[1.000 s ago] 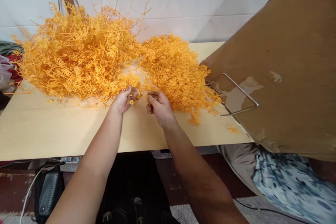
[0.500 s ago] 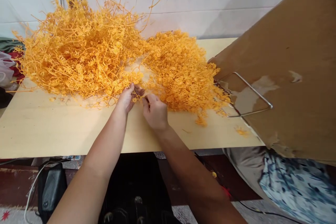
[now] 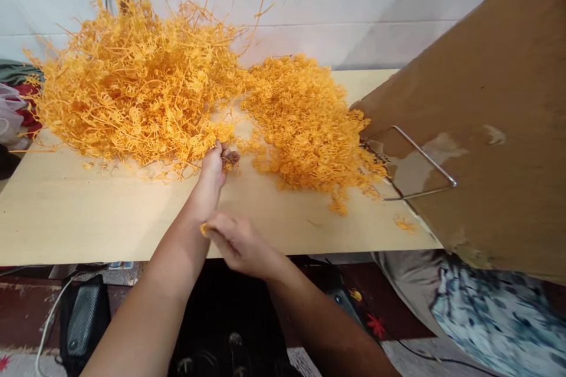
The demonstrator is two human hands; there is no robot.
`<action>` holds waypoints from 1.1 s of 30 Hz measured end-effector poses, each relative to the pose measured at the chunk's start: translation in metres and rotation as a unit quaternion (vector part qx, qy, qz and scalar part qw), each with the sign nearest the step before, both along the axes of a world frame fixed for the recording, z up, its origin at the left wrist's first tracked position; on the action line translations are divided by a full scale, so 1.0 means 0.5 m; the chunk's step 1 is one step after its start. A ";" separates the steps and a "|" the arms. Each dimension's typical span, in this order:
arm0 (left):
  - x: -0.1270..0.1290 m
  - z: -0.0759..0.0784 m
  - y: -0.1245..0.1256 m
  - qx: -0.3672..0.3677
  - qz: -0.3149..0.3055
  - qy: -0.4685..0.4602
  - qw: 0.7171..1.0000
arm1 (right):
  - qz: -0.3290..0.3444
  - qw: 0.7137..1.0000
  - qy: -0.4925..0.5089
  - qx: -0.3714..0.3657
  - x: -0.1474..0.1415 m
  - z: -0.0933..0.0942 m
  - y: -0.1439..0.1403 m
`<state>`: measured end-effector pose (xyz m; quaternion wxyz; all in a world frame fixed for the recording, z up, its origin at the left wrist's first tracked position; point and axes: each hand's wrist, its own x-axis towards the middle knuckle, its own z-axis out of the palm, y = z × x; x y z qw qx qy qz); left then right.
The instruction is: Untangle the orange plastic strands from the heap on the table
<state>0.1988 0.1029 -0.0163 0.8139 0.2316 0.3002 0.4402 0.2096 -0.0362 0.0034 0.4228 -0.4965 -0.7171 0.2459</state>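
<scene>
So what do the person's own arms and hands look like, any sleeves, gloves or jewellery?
Both forearms are bare as far as the picture shows, with no sleeve in view. The left hand and right hand are bare too, with no gloves. No watch, bracelet or ring shows, and no cables or markings on either arm.

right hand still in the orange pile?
No, the right hand has pulled back to the table's near edge, apart from the pile, with an orange bit at its fingertips; only the left hand touches the orange pieces.
</scene>
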 end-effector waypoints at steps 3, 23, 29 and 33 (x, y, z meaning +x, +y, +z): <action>-0.007 -0.001 0.001 0.006 -0.041 -0.011 0.999 | -0.024 0.994 0.077 -0.068 0.003 -0.004 0.018; -0.013 0.000 0.006 -0.055 -0.111 -0.073 0.990 | -0.264 0.950 -0.094 -0.139 0.093 -0.047 0.130; -0.017 0.007 0.012 -0.083 -0.105 -0.094 0.987 | -0.059 0.984 -0.051 -0.160 0.048 -0.031 0.075; -0.018 0.007 0.016 -0.043 -0.111 -0.057 0.991 | 0.000 0.986 -0.056 -0.154 0.043 0.002 0.040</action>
